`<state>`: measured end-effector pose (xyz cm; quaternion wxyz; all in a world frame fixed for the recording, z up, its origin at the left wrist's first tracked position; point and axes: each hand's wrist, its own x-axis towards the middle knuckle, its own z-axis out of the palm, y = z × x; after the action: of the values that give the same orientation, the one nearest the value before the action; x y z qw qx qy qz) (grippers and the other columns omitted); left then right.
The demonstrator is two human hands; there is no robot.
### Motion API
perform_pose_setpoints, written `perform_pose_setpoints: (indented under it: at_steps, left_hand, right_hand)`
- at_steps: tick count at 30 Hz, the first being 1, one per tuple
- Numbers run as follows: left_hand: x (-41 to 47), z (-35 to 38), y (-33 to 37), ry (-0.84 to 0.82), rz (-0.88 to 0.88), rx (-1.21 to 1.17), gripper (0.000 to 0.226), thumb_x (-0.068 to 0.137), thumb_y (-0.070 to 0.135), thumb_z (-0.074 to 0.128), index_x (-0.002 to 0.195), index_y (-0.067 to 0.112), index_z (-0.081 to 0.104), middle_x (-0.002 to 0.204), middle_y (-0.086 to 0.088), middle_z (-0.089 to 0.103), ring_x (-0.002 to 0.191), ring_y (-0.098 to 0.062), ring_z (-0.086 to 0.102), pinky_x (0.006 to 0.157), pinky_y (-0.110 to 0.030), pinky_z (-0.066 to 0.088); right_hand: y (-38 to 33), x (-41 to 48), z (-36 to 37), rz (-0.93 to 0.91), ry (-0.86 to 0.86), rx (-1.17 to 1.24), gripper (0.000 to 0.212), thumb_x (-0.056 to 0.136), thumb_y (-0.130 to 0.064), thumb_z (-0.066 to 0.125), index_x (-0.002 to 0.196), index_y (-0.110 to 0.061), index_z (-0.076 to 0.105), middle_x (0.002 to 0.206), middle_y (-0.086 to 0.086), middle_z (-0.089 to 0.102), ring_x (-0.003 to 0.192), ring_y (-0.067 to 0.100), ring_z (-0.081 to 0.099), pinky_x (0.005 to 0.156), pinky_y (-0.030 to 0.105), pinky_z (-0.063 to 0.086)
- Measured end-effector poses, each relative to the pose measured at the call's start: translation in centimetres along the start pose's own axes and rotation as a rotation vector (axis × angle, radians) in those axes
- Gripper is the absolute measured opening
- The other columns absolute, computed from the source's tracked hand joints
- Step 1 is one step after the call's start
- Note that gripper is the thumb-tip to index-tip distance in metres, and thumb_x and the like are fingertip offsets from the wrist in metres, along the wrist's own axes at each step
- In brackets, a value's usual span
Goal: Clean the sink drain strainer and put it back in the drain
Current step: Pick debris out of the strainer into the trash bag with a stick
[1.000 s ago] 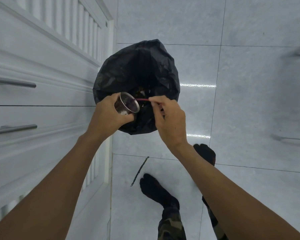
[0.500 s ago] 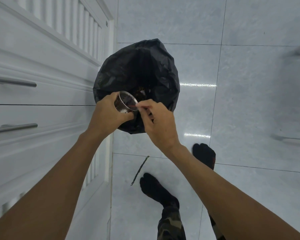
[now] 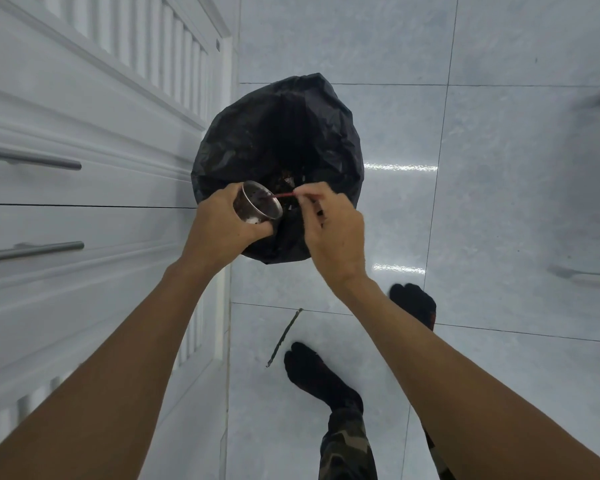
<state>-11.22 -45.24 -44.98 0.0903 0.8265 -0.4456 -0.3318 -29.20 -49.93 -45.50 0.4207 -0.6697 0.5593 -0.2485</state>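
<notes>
- The metal strainer (image 3: pixel 257 207) was tipped on its side over the open black trash bag (image 3: pixel 278 140), with dark bits stuck inside it.
- My left hand (image 3: pixel 222 230) was the grip wrapped tight around the strainer cup.
- My right hand (image 3: pixel 333 230) had its fingers pinched together on a thin red stick (image 3: pixel 284 195), and the tip poked into the cup.
- I judged the job to be in the middle: gunk was being picked out, and the strainer was not clean yet. It was far from any sink, which I could not see, so putting it back was left to do.
- The white cabinet (image 3: pixel 84 202) stood close on the left, just beside the bag.
- The tiled floor (image 3: pixel 499 202) on the right was wide open for moving.
- A thin dark stick (image 3: pixel 284 336) lay on the floor near my socked feet (image 3: pixel 312 368).
</notes>
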Motion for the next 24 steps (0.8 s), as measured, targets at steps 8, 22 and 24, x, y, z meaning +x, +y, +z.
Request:
perform_pose_setpoints:
  at_steps: [8, 22, 24]
  left_hand:
    - [-0.6, 0.3, 0.0, 0.004, -0.004, -0.029, 0.072, 0.074, 0.051, 0.082, 0.134, 0.023, 0.054, 0.12, 0.003, 0.065, 0.104, -0.013, 0.058, 0.081, -0.016, 0.044]
    - [-1.0, 0.8, -0.5, 0.028, -0.042, -0.029, 0.076, 0.072, 0.049, 0.085, 0.136, 0.02, 0.053, 0.124, 0.0, 0.064, 0.1, -0.01, 0.052, 0.07, -0.006, 0.036]
    - [-0.8, 0.8, -0.6, 0.027, -0.047, -0.018, 0.076, 0.074, 0.05, 0.083, 0.136, 0.019, 0.052, 0.125, -0.001, 0.064, 0.1, -0.01, 0.051, 0.069, -0.006, 0.034]
  right_hand:
    - [-0.4, -0.7, 1.0, -0.083, -0.099, 0.03, 0.014, 0.1, -0.02, 0.062, 0.109, -0.018, 0.072, 0.098, -0.005, 0.074, 0.088, 0.009, 0.065, 0.086, 0.02, 0.055]
    - [0.6, 0.0, -0.2, 0.016, 0.043, -0.059, 0.015, 0.102, -0.026, 0.059, 0.111, -0.022, 0.069, 0.095, -0.009, 0.071, 0.083, 0.007, 0.061, 0.073, 0.015, 0.053]
    - [0.3, 0.0, -0.1, -0.024, -0.021, -0.01, 0.014, 0.1, -0.024, 0.062, 0.11, -0.02, 0.07, 0.096, -0.008, 0.072, 0.083, 0.008, 0.063, 0.077, 0.019, 0.056]
